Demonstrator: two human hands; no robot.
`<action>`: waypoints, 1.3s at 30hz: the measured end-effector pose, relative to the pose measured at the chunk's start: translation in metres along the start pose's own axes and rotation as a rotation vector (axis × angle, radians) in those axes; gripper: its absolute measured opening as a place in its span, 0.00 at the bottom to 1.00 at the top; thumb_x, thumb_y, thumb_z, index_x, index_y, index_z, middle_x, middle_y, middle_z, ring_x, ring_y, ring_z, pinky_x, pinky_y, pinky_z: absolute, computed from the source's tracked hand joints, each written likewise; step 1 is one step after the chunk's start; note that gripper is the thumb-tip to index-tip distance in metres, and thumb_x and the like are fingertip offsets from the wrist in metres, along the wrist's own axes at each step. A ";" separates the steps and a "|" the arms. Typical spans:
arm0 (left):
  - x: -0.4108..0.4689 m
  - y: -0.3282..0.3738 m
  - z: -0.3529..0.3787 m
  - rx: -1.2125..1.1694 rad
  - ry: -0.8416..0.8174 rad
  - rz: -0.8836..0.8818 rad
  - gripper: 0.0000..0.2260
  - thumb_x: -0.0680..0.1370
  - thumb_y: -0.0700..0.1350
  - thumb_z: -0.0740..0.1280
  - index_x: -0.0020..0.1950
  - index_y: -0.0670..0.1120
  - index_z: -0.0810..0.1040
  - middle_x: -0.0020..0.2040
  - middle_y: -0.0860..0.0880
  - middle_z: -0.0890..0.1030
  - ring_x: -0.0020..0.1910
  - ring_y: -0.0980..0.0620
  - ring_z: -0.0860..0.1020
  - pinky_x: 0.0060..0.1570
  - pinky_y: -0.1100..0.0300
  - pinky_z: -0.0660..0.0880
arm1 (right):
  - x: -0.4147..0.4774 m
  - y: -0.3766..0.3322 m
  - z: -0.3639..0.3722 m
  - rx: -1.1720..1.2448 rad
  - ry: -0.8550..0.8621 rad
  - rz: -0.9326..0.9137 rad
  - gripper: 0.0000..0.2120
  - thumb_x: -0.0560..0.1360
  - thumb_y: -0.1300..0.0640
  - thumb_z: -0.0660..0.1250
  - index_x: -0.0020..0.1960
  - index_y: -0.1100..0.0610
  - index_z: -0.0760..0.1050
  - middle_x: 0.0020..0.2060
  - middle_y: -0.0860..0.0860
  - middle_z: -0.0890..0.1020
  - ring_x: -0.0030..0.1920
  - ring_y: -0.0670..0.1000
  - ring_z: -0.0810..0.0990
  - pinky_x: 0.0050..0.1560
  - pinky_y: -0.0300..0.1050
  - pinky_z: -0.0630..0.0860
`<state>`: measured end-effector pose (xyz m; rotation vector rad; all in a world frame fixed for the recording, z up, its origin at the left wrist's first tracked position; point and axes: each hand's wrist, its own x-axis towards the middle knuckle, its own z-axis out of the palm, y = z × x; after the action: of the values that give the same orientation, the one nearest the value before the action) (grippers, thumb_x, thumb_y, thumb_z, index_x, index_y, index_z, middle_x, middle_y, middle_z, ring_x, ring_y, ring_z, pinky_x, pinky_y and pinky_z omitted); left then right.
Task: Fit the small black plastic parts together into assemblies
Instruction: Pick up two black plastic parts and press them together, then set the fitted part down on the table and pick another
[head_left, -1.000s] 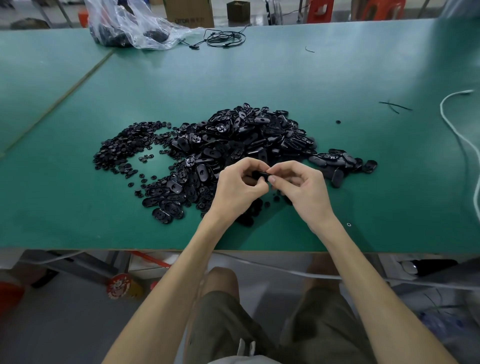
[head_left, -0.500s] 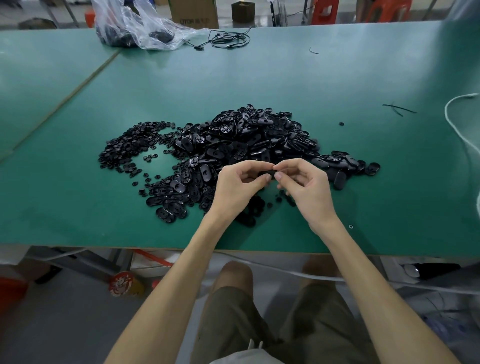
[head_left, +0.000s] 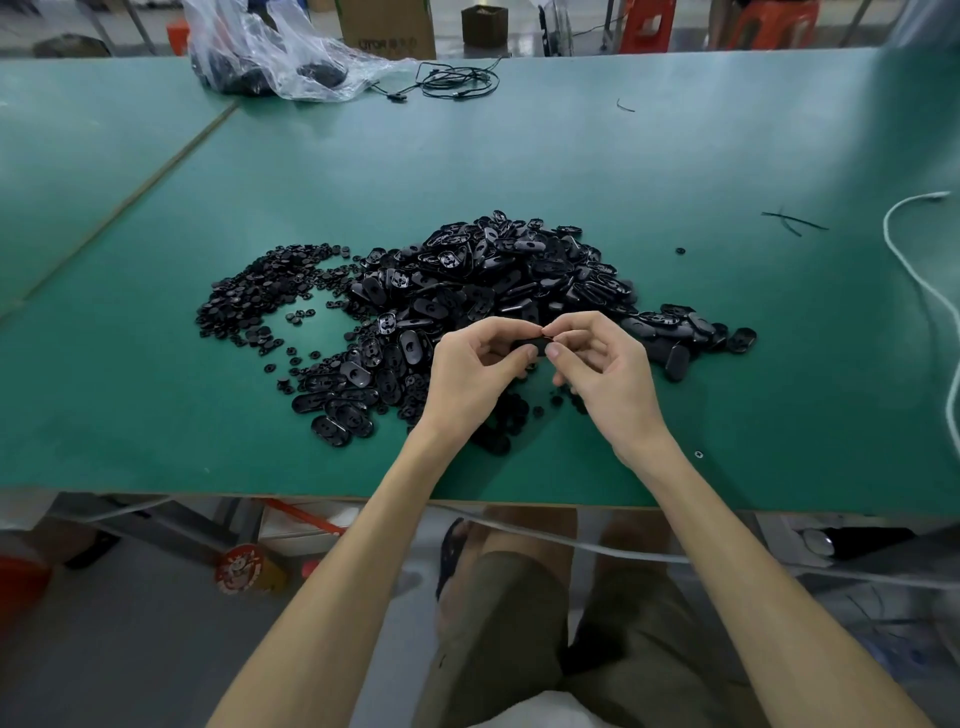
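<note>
Risk of misfit: the black part (head_left: 529, 345) is tiny and mostly covered by fingertips. If the pieces meet skewed, pressing would probably jam them or leave them half seated.
Risk of loss: a slip would likely drop the part into the loose pieces (head_left: 501, 423) under the hands, where it looks like all the rest.
Cause: both hands hold the part by its ends only, in the air just above the counter (head_left: 519, 156).
Left grip: the left hand (head_left: 475, 371) is closed, its fingers curled, with thumb and forefinger pinching the part's left end.
Right grip: the right hand (head_left: 605, 369) is closed the same way and pinches the right end, its fingertips nearly touching the left's.
Hidden: I cannot tell whether a second piece sits between the fingers.
Stock: the oval shells (head_left: 498, 275) are heaped at frame centre. The small round pieces (head_left: 260, 296) are spread at centre left.
</note>
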<state>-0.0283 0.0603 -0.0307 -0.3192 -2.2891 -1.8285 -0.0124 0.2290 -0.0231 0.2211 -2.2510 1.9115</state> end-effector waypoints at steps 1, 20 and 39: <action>0.000 0.000 0.000 0.005 0.004 -0.001 0.09 0.77 0.34 0.75 0.56 0.43 0.86 0.48 0.49 0.88 0.47 0.47 0.86 0.51 0.46 0.84 | 0.000 0.000 0.000 -0.005 0.001 0.000 0.09 0.79 0.66 0.71 0.53 0.53 0.81 0.38 0.45 0.83 0.34 0.49 0.82 0.38 0.38 0.76; 0.001 0.008 0.001 0.019 0.073 -0.016 0.12 0.81 0.31 0.67 0.63 0.40 0.81 0.56 0.45 0.84 0.55 0.50 0.83 0.55 0.49 0.83 | 0.001 0.004 -0.004 0.067 0.168 0.027 0.16 0.79 0.67 0.68 0.57 0.50 0.86 0.55 0.50 0.85 0.48 0.48 0.86 0.43 0.36 0.78; 0.001 0.001 0.008 0.683 0.053 0.016 0.11 0.80 0.52 0.72 0.60 0.49 0.84 0.64 0.52 0.73 0.70 0.51 0.64 0.68 0.55 0.52 | 0.005 0.020 -0.013 0.177 0.644 0.175 0.27 0.79 0.64 0.66 0.77 0.57 0.68 0.74 0.50 0.65 0.68 0.40 0.74 0.50 0.25 0.74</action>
<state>-0.0288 0.0680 -0.0313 -0.1692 -2.6732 -0.9313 -0.0210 0.2448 -0.0397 -0.5147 -1.7177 1.8989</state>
